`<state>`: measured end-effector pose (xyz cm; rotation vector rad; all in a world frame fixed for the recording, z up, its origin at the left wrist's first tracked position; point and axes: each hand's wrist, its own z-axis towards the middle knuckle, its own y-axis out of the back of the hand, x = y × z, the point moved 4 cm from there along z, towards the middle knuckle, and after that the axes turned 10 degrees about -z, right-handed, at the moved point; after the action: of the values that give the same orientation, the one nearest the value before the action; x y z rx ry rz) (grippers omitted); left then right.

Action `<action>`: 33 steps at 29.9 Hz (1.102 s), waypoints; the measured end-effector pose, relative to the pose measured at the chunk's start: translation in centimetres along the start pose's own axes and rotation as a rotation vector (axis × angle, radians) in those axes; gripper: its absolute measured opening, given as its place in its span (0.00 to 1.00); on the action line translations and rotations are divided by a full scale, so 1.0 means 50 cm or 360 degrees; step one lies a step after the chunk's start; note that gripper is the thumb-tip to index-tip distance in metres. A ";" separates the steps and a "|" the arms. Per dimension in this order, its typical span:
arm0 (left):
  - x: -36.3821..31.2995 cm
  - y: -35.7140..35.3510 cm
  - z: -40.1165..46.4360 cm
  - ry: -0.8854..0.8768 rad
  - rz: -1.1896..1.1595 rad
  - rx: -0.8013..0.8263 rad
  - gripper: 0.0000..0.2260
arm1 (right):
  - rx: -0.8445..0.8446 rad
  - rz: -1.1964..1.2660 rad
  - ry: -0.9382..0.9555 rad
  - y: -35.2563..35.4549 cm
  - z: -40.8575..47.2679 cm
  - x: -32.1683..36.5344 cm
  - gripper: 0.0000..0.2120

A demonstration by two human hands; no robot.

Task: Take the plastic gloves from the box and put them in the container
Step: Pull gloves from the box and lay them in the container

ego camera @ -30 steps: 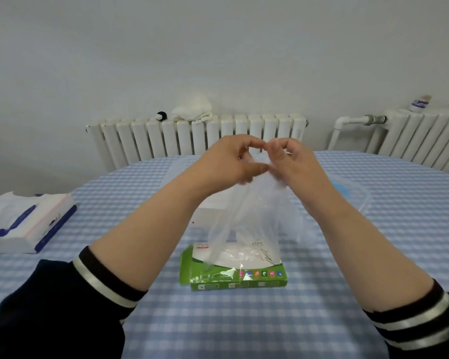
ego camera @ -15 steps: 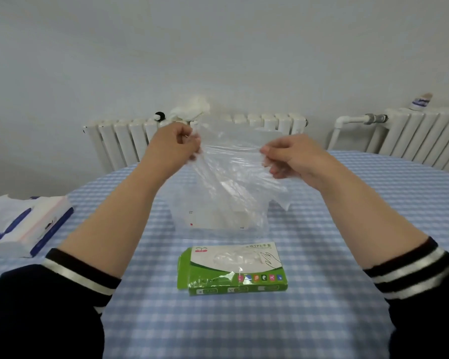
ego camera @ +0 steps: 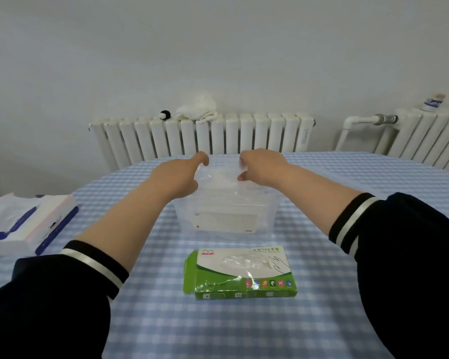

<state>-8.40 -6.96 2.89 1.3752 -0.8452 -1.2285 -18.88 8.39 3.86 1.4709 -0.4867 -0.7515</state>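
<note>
Left of both hands a tissue box (ego camera: 30, 225) lies well apart. The left hand (ego camera: 178, 177) and right hand (ego camera: 262, 165) each pinch an edge of a clear plastic glove (ego camera: 219, 174), holding it spread over the transparent container (ego camera: 226, 216). Nearer the person than the hands lies the green glove box (ego camera: 240, 272).

The left hand (ego camera: 178, 178) hides the container's (ego camera: 226, 218) near-left rim, and its fingertips cannot be seen. The clear plastic glove (ego camera: 219, 174) at centre frame has no legible outline. The tissue pack (ego camera: 29, 224) is cut by the left edge, both sleeves by the bottom edge. Small print on the green box (ego camera: 240, 272) is unreadable.
</note>
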 end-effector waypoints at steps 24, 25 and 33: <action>-0.040 -0.050 0.048 -0.0068 0.0941 0.0568 0.10 | 0.0613 -0.0048 0.0218 -0.051 -0.032 0.054 0.23; -0.044 -0.037 0.045 -0.0099 0.0911 0.0450 0.06 | 0.0447 0.0008 0.0224 -0.038 -0.033 0.049 0.20; -0.112 -0.022 -0.126 -0.0566 -0.0242 -0.0772 0.08 | -0.0756 0.0840 0.0320 0.016 -0.187 0.048 0.09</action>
<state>-3.70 0.08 2.50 0.8523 -0.6267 -1.6978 -10.49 13.23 3.67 0.9014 -0.4738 -0.2656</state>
